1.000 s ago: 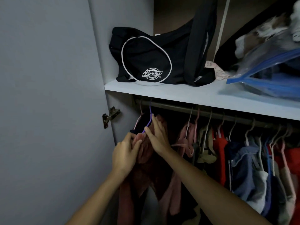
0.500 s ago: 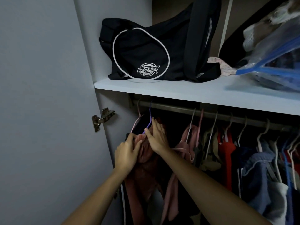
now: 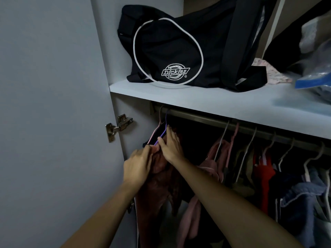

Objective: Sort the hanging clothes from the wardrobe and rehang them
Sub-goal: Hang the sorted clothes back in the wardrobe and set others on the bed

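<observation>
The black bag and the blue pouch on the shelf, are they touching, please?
Apart. The head view shows bare shelf and a pink cloth between the black bag and the blue pouch.

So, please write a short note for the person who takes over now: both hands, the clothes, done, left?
Left hand: grips the dark red garment near its top.
Right hand: fingers rest on the same garment, beside the purple hanger.
That hanger is hooked on the rail at the far left; other clothes hang to the right.
Done: cannot tell.
Left: settle this garment, then sort the rest.
</observation>
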Demonstrator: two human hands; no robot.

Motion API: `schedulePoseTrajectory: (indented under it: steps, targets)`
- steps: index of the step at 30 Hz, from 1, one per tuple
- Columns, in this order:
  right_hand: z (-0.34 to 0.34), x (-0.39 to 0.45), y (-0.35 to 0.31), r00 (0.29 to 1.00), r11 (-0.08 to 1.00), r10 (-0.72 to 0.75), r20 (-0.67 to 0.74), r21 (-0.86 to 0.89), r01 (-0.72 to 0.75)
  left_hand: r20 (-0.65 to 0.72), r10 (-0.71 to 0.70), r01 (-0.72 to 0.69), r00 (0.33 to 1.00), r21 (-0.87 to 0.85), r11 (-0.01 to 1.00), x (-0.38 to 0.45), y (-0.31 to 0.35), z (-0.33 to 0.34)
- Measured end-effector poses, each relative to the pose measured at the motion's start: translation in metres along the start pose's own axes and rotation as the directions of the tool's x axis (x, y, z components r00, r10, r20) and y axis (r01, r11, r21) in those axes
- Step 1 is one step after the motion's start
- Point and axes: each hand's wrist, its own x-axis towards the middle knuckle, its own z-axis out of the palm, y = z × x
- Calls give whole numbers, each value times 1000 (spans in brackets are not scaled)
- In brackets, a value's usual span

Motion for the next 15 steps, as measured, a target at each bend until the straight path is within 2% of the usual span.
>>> schedulePoseTrajectory:
  steps: [8, 11, 15]
  targets:
    - [-18, -18, -7, 998, 996, 51, 41, -81, -48, 177, -47, 34, 983, 71, 997, -10, 4, -26]
    - [-33, -52, -23, 997, 985, 19, 76, -173, -5, 237, -61, 46, 970, 67, 997, -17, 5, -55]
    - [-47, -104, -45, 988, 934, -93, 127, -332, 131, 302, -87, 59, 949, 101, 993, -36, -4, -104]
